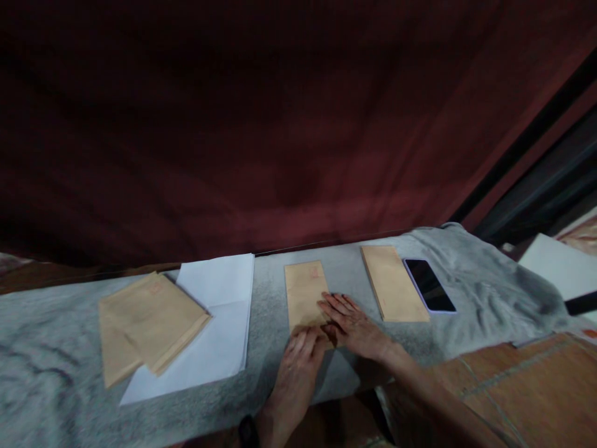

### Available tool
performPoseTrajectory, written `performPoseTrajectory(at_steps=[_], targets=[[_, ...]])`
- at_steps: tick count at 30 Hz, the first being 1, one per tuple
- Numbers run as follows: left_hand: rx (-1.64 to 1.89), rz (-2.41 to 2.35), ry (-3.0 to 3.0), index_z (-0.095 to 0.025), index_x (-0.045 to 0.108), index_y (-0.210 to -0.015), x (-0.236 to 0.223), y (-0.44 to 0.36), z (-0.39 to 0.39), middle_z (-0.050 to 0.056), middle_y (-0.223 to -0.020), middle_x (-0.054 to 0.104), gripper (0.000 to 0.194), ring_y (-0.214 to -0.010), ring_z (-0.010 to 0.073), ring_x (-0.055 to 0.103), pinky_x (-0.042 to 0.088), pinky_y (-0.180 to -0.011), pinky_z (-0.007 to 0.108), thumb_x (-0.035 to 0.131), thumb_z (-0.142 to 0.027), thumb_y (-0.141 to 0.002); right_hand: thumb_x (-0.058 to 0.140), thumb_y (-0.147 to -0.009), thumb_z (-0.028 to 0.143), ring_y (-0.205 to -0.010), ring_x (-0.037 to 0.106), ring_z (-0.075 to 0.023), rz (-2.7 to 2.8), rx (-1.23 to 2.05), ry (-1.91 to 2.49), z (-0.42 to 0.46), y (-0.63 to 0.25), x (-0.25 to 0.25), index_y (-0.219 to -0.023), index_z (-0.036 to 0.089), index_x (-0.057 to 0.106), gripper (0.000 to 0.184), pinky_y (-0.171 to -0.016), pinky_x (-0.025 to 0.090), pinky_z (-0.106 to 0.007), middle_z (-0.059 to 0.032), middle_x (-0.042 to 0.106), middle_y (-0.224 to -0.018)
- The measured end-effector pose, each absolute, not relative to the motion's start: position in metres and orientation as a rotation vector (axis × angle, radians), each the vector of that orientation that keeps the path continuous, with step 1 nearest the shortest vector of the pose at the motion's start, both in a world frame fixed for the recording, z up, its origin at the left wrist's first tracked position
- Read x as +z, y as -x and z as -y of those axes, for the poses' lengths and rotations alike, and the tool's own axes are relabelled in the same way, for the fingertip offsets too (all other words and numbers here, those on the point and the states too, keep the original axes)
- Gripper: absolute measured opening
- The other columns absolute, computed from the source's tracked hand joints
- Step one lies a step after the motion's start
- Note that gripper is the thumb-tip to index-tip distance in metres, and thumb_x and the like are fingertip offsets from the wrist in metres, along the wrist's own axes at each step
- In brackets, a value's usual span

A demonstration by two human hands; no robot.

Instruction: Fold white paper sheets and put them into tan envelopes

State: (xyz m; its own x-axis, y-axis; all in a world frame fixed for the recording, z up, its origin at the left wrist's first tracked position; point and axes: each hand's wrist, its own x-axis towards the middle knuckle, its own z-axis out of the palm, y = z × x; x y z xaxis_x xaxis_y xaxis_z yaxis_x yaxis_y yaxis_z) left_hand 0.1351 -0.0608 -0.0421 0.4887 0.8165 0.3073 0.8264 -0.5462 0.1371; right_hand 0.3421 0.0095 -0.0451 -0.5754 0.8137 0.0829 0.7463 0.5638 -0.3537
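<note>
A brown paper envelope [305, 289] with a small reddish mark near its far right corner lies flat in front of me. My left hand [298, 364] rests on its near end, fingers together and lying over the paper. From the right, my right hand [357, 328] presses on the envelope's right edge with its fingers stretched out. The two hands almost meet, and they hide the envelope's near right part. Neither hand is seen lifting it.
To the left, several brown envelopes [156, 323] overlap white paper sheets [228, 320]. On the right stand a neat stack of brown envelopes [398, 286] and a phone [429, 286]. Everything lies on a grey blanket [265, 292]. A dark red curtain [298, 143] hangs behind; tiled floor [522, 386] shows at right.
</note>
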Motion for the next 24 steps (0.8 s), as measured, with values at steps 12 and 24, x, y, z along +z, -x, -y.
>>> performPoseTrajectory(at_steps=[12,24], targets=[[-0.407,1.309,2.792,-0.035,0.045,-0.15,-0.027,-0.139,0.068,0.002,-0.155,0.05,0.051,-0.13,0.0251,0.053,0.045,-0.108,0.046,0.054,-0.041,-0.1,0.03,-0.109,0.046,-0.15,0.035,-0.0245,2.447,0.15,1.488,-0.045,-0.307,-0.053,-0.158,0.017,0.035,0.057,-0.126,0.023,-0.047,-0.0075,0.031,-0.164],[-0.367,1.207,2.793,-0.025,0.034,-0.158,-0.048,-0.135,0.068,0.002,-0.163,0.039,0.065,-0.146,0.0266,0.04,0.042,-0.114,0.046,0.047,-0.053,-0.1,0.026,-0.109,0.046,-0.15,0.034,-0.0296,2.291,0.089,1.703,-0.07,-0.282,-0.051,-0.157,0.015,0.036,0.059,-0.124,0.021,-0.052,-0.0087,0.034,-0.162]])
